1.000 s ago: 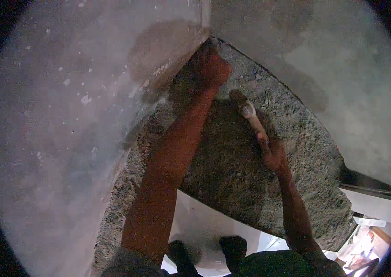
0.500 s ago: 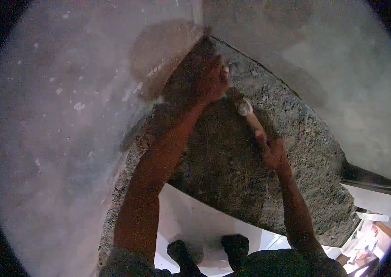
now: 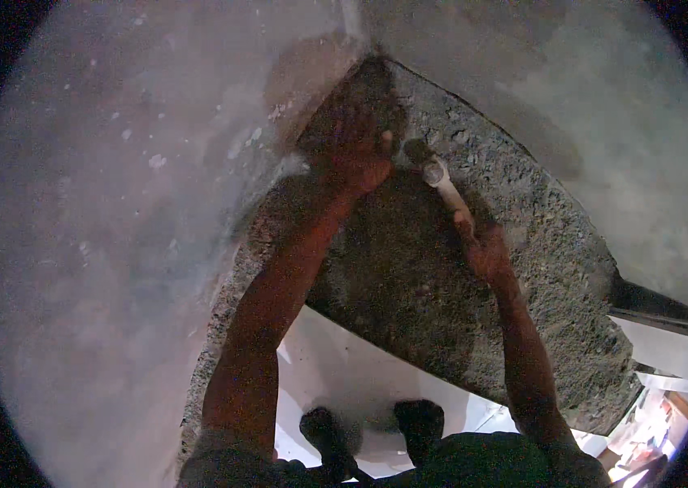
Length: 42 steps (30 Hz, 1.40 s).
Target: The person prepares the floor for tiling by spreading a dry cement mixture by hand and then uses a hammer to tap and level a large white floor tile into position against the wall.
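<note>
The tool (image 3: 447, 188) is in the right hand (image 3: 486, 248), over the rough grey tabletop (image 3: 559, 252); I cannot tell if its tip touches. Nearest are two dark feet (image 3: 420, 423) on the pale floor (image 3: 368, 358), and past them is the near edge of the tabletop. Next comes the right hand, its fingers (image 3: 464, 220) wrapped around the pale handle (image 3: 453, 200). The handle points away, up to a shiny round part (image 3: 433, 172). Just past that is a dark patch (image 3: 419, 150), which could be the tip or only a shadow. The left hand (image 3: 364, 169) is near the tool but apart from it, over a dark part of the tabletop. Its fingers fade into shadow, so I cannot tell if they are spread, curled or pinching something. Farthest off, the left wall (image 3: 116, 244) and the right wall (image 3: 612, 122) meet. The step now looks like two-handed work at the far end of the tabletop. The next move seems to call for a snug hold and care to keep the tool off the left hand.
</note>
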### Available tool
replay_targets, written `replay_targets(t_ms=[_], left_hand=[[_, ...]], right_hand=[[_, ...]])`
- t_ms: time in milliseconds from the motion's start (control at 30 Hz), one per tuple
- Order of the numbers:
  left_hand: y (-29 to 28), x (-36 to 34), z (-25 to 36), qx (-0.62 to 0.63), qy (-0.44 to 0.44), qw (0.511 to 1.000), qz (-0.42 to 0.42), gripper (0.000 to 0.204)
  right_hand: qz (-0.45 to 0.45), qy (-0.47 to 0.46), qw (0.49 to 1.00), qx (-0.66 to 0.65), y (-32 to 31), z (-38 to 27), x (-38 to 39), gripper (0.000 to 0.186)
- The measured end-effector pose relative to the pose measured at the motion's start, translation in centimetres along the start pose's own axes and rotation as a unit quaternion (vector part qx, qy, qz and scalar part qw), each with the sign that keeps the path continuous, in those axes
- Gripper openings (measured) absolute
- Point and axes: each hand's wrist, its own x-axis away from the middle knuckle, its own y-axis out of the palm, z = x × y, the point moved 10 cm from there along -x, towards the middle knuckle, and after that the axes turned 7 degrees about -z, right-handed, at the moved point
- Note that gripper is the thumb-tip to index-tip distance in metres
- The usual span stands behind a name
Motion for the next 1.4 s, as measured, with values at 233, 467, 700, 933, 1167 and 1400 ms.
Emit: replay_targets(t_ms=[233,467,700,933,1167,1400], left_hand=[[-4.5,7.5,-2.9,-0.079,-0.041,0.996,0.022,0.068],[-5.3,16.6,-6.0,-0.057,-0.044,0.991,-0.109,0.067],[-10.8,20.6,-5.8,-0.064,-0.074,0.985,-0.140,0.068],[-4.7,22.4,-6.5,-0.138,-0.026,0.981,-0.137,0.066],[-9.1,21.4,-6.8,-0.113,-0.063,0.989,-0.076,0.067],[-5.1,23.0,-13.3,-0.094,-0.036,0.987,-0.124,0.074]], right_hand=[[-0.029,-0.099,0.992,-0.080,-0.2,-1.2,-0.4,0.050],[-0.039,-0.120,0.984,-0.125,2.0,2.3,0.5,0.032],[0.014,-0.218,0.962,-0.162,4.7,-15.3,0.1,0.043],[-0.226,0.058,0.928,-0.290,18.1,-6.4,-6.3,0.047],[-0.097,-0.024,0.872,-0.479,16.5,-10.0,-3.6,0.052],[-0.269,0.059,0.914,-0.299,21.4,-10.4,-2.9,0.043]])
